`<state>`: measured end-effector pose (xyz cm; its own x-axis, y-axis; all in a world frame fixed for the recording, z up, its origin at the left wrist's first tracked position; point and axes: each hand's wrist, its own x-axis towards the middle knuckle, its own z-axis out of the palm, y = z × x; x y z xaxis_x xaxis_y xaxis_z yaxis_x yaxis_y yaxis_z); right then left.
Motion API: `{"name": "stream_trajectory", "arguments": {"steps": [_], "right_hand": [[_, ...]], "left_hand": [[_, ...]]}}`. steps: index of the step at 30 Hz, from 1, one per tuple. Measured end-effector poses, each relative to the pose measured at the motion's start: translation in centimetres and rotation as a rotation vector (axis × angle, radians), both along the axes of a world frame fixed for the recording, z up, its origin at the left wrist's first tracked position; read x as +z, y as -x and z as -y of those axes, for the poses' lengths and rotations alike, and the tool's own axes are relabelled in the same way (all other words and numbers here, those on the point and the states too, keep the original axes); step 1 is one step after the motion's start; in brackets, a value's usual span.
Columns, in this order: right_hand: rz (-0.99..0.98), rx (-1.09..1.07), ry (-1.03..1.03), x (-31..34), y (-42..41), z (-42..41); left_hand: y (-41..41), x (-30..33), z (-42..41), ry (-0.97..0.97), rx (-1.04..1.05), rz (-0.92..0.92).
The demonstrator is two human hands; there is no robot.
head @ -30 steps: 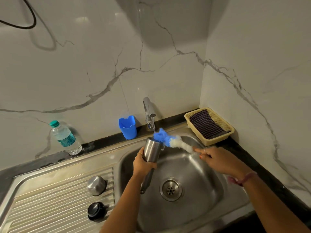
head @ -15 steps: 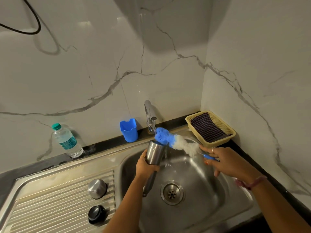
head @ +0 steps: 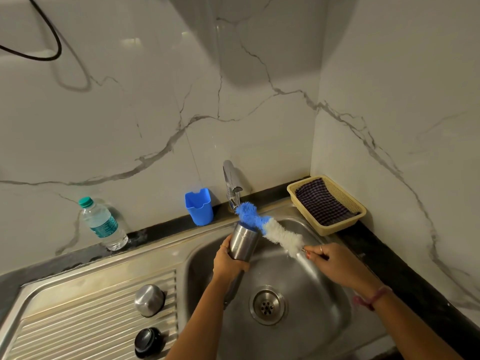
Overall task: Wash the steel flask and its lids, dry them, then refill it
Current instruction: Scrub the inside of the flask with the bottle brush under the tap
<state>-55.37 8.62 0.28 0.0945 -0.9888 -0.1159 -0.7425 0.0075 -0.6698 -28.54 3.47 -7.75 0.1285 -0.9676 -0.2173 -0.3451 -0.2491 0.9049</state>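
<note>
Head view: over a stainless sink (head: 324,315), a person's left hand (head: 228,263) wraps its fingers around the lower body of a steel flask (head: 243,242), holding it tilted above the basin with its open mouth pointing up and toward the tap (head: 232,184). The right hand (head: 335,263) pinches the thin wire handle of a bottle brush (head: 270,228), fingers curled around it. The brush runs slantwise from that hand up to the flask's mouth; its blue tip sits at and above the rim, just below the tap's spout, while the white bristle section lies outside the flask, between rim and hand. Whether water is running cannot be told.

On the ribbed draining board (head: 78,331) left of the basin lie two lids: a steel lid (head: 149,300) farther back and a black lid (head: 148,342) nearer the camera, close together but apart. Along the dark desk (head: 405,279) strip against the marble wall stand a plastic water bottle (head: 102,224) with a green cap at left and a blue plastic cup (head: 198,206) just left of the tap. In the corner at right, a yellow basket (head: 335,229) holds a dark checked cloth (head: 322,202). A black cable (head: 49,29) loops across the wall at upper left. The drain (head: 267,305) sits in the middle of the basin, below both hands.
</note>
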Motion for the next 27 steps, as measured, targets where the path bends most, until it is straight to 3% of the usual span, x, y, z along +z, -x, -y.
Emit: {"name": "stream_trajectory", "arguments": {"steps": [20, 27], "right_hand": [[0.168, 0.064, -0.218, 1.3, 3.3, 2.7], [0.153, 0.076, -0.179, -0.8, 1.1, 3.3]], "left_hand": [[-0.9, -1.5, 0.8, -0.025, 0.083, -0.121], [-0.5, -1.4, 1.4, -0.045, 0.061, -0.136]]}}
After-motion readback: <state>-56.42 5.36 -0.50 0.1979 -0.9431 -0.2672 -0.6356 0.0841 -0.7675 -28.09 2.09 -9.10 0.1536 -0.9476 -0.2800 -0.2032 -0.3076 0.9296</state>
